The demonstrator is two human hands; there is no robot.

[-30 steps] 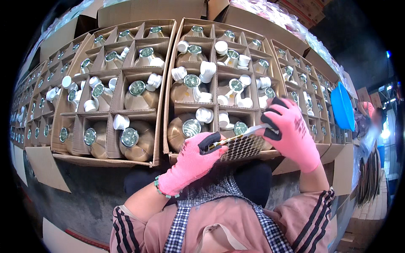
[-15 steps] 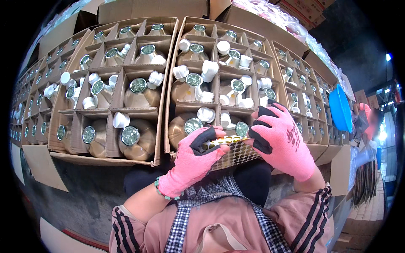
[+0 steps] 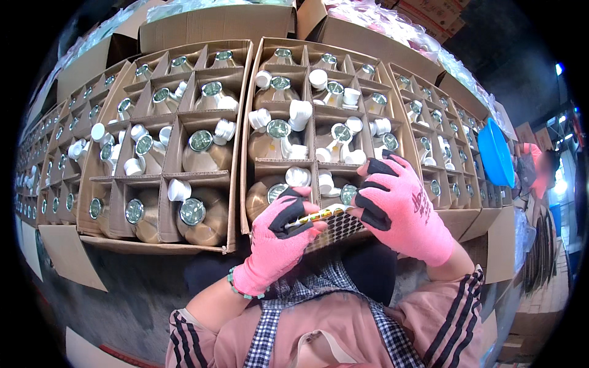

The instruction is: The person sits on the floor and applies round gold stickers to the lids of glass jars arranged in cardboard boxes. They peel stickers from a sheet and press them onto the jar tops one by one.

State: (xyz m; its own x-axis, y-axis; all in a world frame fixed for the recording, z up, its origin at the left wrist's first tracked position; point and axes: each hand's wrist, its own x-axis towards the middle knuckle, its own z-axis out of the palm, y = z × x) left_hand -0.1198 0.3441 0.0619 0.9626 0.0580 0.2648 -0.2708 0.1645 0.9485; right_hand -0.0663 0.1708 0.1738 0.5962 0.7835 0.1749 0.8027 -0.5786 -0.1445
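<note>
Pink work gloves with black finger patches cover both hands, leaving the fingertips bare. Between them, in front of my lap, is a sheet of round gold stickers (image 3: pixel 337 230), its upper edge bent over into a strip. My left hand (image 3: pixel 275 240) pinches the sheet's left end between thumb and fingers. At the other end, my right hand (image 3: pixel 410 211) has its fingers curled and pressed against the sheet's corner; whether a loose sticker is in them is hidden. Just beyond the hands, a divided carton (image 3: pixel 244 184) holds glass bottles (image 3: pixel 264 191) and stacks of white caps (image 3: pixel 299 176).
Another divided carton (image 3: pixel 153 247) of bottles stands to the left, with more cartons curving away on both sides. A blue basin (image 3: pixel 496 153) sits at the right. Farther right is another person (image 3: pixel 541 175). Clear plastic wrapping (image 3: pixel 392 23) lies along the back.
The sheet has tipped, so its gold upper strip shows as a narrower band. Both hands stay on it, and my left hand sits slightly lower in view.
</note>
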